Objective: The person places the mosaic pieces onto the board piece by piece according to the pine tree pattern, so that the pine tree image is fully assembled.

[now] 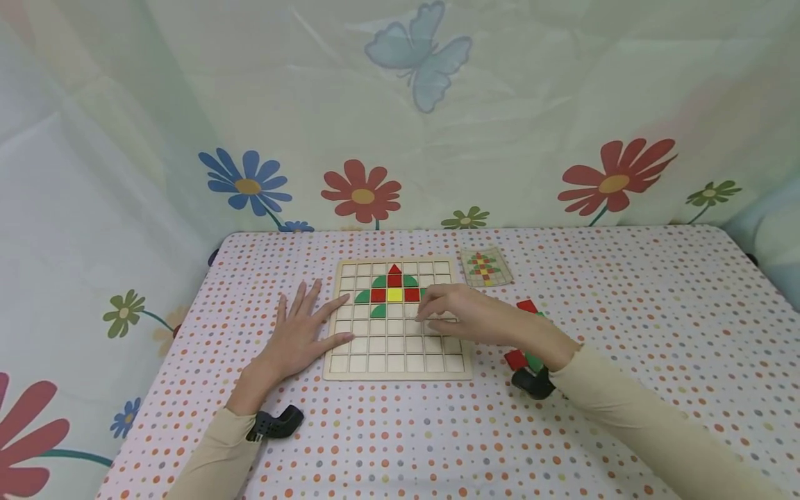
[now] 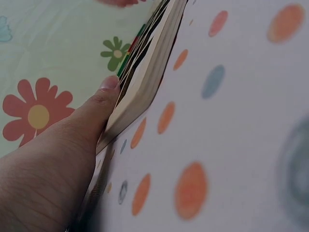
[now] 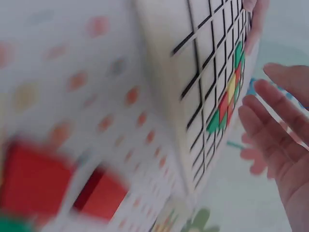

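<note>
A wooden grid board (image 1: 396, 376) lies on the table, with coloured tiles in its upper rows: a red triangle (image 1: 394, 269), a yellow square (image 1: 395, 295), red squares and green rounded pieces. One green piece (image 1: 378, 312) sits alone in the row below the yellow. My left hand (image 1: 296, 340) rests spread at the board's left side, thumb and forefinger touching its edge; the thumb (image 2: 99, 99) lies on the rim in the left wrist view. Above the board's right half hovers my right hand (image 1: 459, 309), fingers loosely bent. In the right wrist view its fingers (image 3: 270, 125) show nothing between them.
A small pattern card (image 1: 486, 267) lies beyond the board's upper right corner. Loose red tiles (image 1: 515, 359) and green tiles (image 1: 534, 362) lie right of the board, partly behind my right forearm. A printed curtain (image 1: 500, 139) hangs behind the dotted table (image 1: 400, 437).
</note>
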`<state>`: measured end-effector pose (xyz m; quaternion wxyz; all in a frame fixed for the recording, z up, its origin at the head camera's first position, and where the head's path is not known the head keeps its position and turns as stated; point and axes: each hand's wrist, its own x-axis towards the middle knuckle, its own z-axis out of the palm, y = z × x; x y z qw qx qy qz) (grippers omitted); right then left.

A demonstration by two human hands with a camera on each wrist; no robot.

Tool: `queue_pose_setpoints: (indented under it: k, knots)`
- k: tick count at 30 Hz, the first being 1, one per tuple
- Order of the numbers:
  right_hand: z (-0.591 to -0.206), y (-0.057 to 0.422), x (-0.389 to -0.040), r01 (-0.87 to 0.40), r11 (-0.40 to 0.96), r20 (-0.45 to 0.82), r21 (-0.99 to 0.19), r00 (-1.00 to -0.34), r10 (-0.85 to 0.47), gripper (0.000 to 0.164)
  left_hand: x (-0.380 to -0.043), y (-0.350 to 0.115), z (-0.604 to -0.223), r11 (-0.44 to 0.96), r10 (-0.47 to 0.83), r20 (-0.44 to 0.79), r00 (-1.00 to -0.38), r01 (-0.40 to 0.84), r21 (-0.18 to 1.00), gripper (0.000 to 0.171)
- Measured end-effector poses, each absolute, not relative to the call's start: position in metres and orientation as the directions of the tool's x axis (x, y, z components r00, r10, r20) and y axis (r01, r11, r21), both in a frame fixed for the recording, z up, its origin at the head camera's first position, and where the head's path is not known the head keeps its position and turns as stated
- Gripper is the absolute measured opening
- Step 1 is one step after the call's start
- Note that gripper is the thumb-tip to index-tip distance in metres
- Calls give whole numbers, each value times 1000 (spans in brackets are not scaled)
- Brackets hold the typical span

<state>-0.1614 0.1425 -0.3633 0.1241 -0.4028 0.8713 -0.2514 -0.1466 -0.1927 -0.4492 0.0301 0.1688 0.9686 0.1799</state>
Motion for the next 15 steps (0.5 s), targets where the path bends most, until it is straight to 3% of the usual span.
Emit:
queue_pose_setpoints:
  k: [7,15]
  knots:
    - [-358,196,-139,-596,639,-61,-486,-706,-705,19,-145,-194,-448,882,330,-2,-944,308,357,79]
    - [-367,226,-136,-531,713,-111,-459,-761,-639,24,-147,-192,-450,879,336,0,-942,314,358,78]
